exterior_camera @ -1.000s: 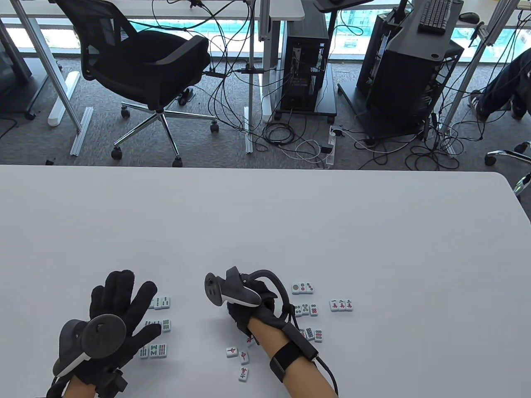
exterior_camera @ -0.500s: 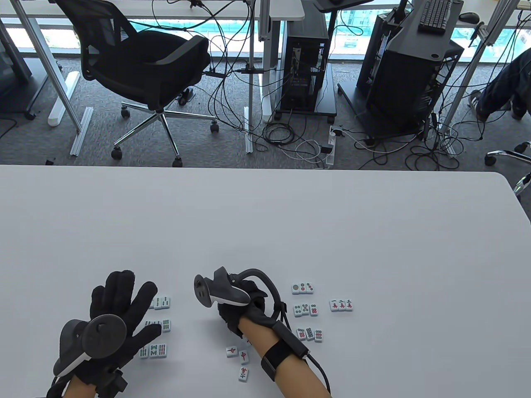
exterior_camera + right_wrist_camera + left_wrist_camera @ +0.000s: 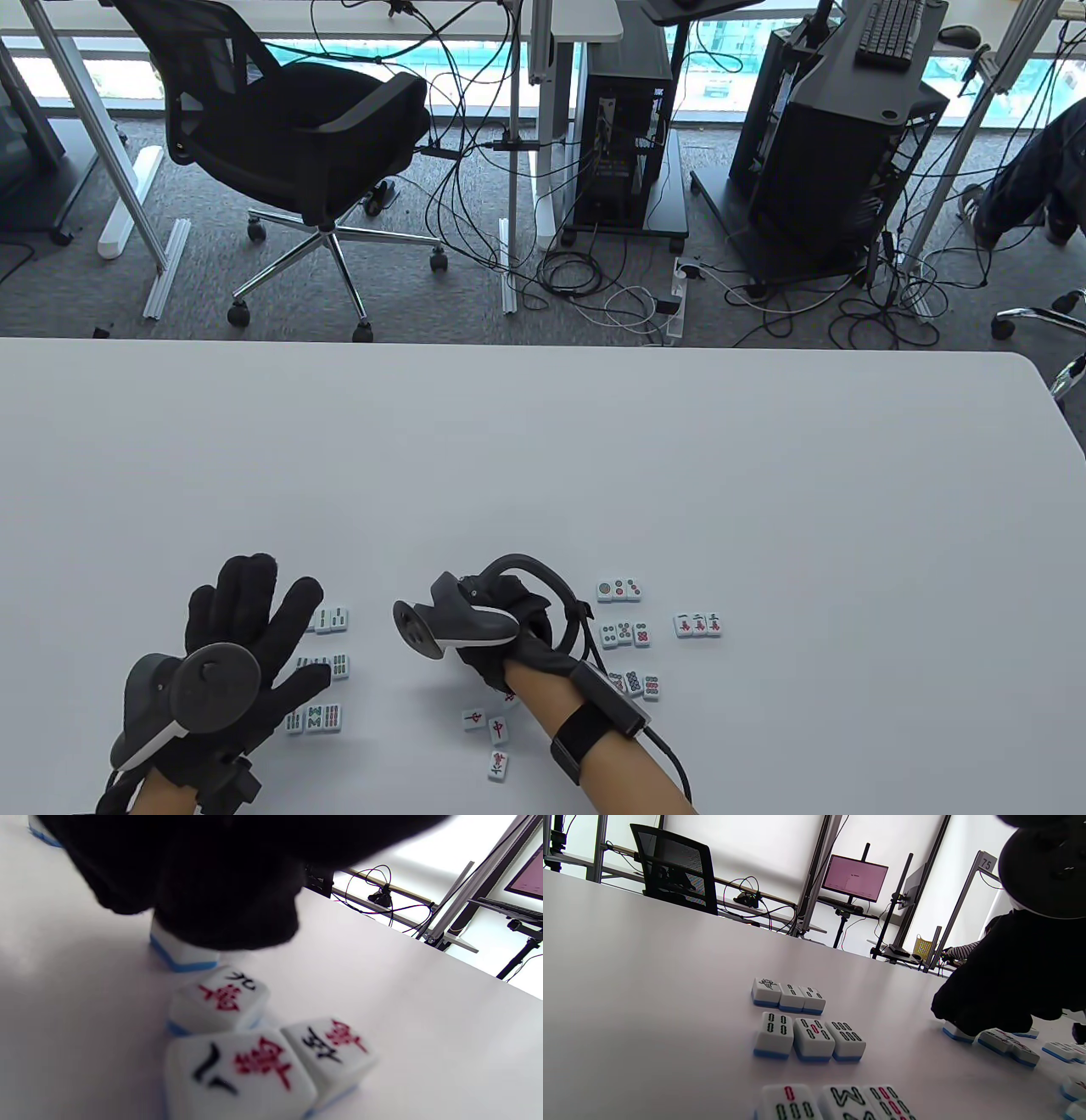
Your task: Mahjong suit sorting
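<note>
1. Your right hand (image 3: pixel 509 632) hangs over the loose character tiles (image 3: pixel 488 734) near the table's (image 3: pixel 543 441) front edge; its fingertips (image 3: pixel 220 916) cover one blue-backed tile (image 3: pixel 182 957), but whether they pinch it you cannot tell
2. Your left hand (image 3: pixel 246 632) lies flat, fingers spread, over the sorted bamboo rows (image 3: pixel 808 1037)
3. These tiles look small, rigid and glossy, probably slippery: pinch across the short side faces, not the printed top
4. Three character tiles (image 3: pixel 254 1052) sit touching, so lift straight up to avoid nudging them
</note>
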Tool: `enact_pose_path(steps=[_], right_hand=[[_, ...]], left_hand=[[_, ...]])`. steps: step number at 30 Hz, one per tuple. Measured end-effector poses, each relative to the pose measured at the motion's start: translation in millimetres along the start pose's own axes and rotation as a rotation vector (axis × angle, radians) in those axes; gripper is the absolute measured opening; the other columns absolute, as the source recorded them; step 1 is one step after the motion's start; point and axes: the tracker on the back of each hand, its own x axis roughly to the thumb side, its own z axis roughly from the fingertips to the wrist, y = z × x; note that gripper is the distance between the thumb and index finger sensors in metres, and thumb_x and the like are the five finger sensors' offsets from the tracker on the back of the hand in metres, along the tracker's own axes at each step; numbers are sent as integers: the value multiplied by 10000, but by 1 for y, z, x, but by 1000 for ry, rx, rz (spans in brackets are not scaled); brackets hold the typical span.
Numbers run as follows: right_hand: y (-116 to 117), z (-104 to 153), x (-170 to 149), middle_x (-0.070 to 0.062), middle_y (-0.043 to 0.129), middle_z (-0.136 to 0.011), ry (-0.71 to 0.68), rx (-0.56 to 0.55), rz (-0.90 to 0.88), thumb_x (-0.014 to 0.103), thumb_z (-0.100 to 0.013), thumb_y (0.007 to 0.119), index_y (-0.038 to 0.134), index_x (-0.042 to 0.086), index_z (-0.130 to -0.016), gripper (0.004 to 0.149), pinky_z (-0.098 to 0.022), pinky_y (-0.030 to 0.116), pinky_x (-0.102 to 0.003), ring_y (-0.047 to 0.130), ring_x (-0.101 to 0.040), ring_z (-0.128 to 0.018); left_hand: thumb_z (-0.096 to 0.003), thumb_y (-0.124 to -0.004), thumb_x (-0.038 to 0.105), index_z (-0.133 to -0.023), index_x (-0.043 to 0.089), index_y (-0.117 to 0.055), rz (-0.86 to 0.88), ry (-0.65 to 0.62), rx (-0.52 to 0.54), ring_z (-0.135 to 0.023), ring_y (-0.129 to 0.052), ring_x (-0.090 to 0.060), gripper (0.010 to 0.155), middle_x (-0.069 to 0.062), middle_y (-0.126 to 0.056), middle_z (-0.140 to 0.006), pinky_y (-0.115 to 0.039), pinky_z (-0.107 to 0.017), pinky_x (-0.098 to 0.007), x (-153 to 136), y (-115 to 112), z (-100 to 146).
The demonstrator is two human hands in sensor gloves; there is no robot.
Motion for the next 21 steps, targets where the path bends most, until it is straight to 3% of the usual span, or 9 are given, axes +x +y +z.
enact_pose_path(steps=[5,10,14,18,21], right_hand=[[0,-7,0,-1,984,-207,102,44,-55,425,-395,793,938,56,-609,451,21,792,-270,860,-92,36],[-10,0,-5,-26,996,-257,83,-19,-104,405,-383,811,899,84,-726,478,-12,802,-289,881,-117,-3],[-11,5,-4,-22,993,-328,-2,44,-59,375,-367,843,804,146,-853,538,-61,814,-289,896,-118,-64],[-2,5,3,-12,986,-333,-27,107,29,362,-356,864,758,160,-893,584,-63,815,-282,892,-108,-68],[4,4,10,-2,981,-305,-36,84,100,351,-351,868,762,147,-869,567,-43,808,-277,879,-98,-44]], left_hand=[[-380,-603,732,-1075,450,-265,2,-1,2,-1101,99,-161,822,164,117,-1090,-34,-789,-552,0,0,0],[-380,-603,732,-1075,450,-267,8,-2,7,-1101,99,-160,822,165,117,-1090,-34,-789,-552,0,1,0],[-379,-603,733,-1075,451,-265,5,-5,7,-1101,100,-160,823,165,118,-1090,-33,-789,-553,1,0,0],[-381,-603,732,-1075,450,-264,7,0,9,-1100,101,-159,822,165,118,-1089,-33,-789,-552,0,1,0],[-380,-603,732,-1074,451,-264,9,1,11,-1100,102,-160,822,166,119,-1089,-32,-789,-552,0,1,0]])
